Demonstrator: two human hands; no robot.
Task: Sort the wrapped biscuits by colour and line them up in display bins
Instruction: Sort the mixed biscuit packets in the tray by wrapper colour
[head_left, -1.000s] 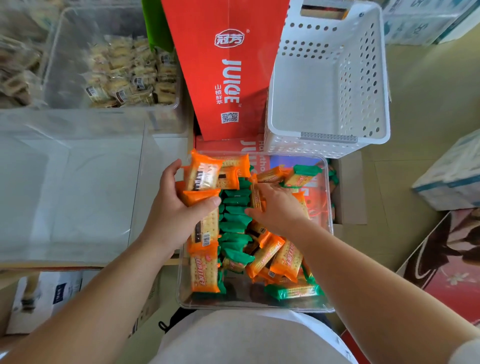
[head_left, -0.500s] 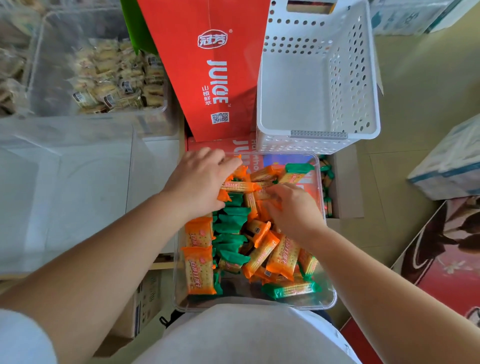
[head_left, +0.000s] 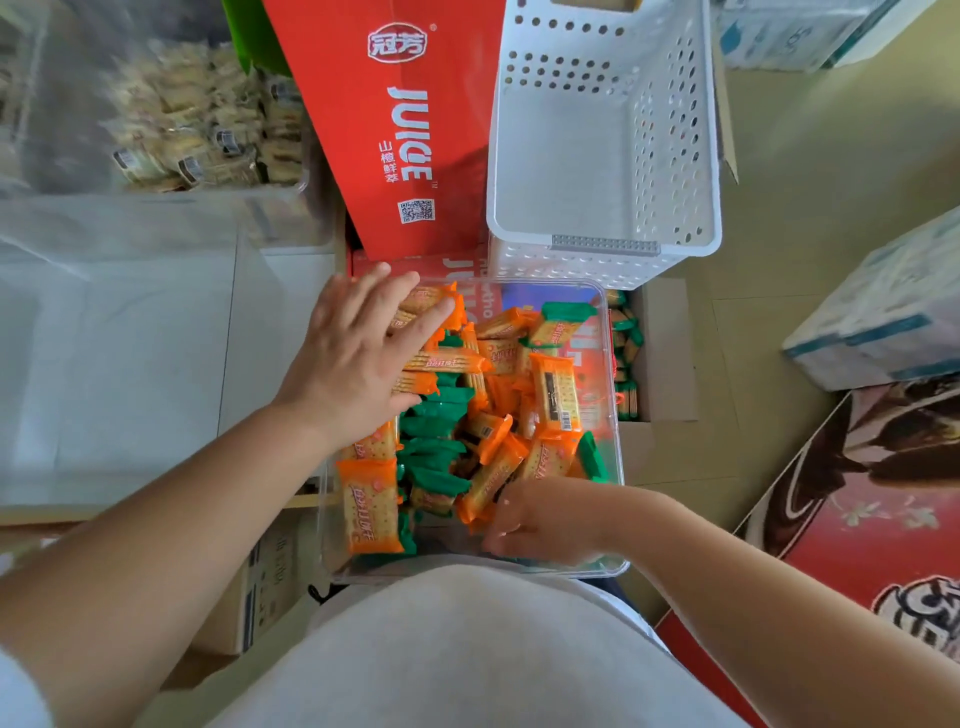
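Orange-wrapped biscuits (head_left: 371, 506) and green-wrapped biscuits (head_left: 434, 457) share one clear display bin (head_left: 616, 415), which sits just in front of the person's torso.

Left side of bin: orange packs lie flat in a row along the left wall. Right beside them, a column of green packs runs front to back, packed close. Right half of bin: a loose heap, mostly orange, with a few green packs at its far and right edges.

Left hand (head_left: 358, 358): palm down, fingers straight and slightly spread, lying across the orange packs at the bin's far left corner. It presses on them and grips nothing.

Right hand (head_left: 543, 519): at the near right corner of the bin, fingers curled downward among the packs. Motion-blurred, so cannot tell whether it has hold of a pack.

Surroundings:
- A white perforated basket (head_left: 602, 156) stands just beyond the bin.
- A red juice carton (head_left: 400, 130) is to the basket's left.
- A second clear bin (head_left: 306, 176) at far left holds pale wrapped snacks; it is blurred.
- A cardboard box (head_left: 665, 353) sits just right of the display bin, with more green packs showing inside.
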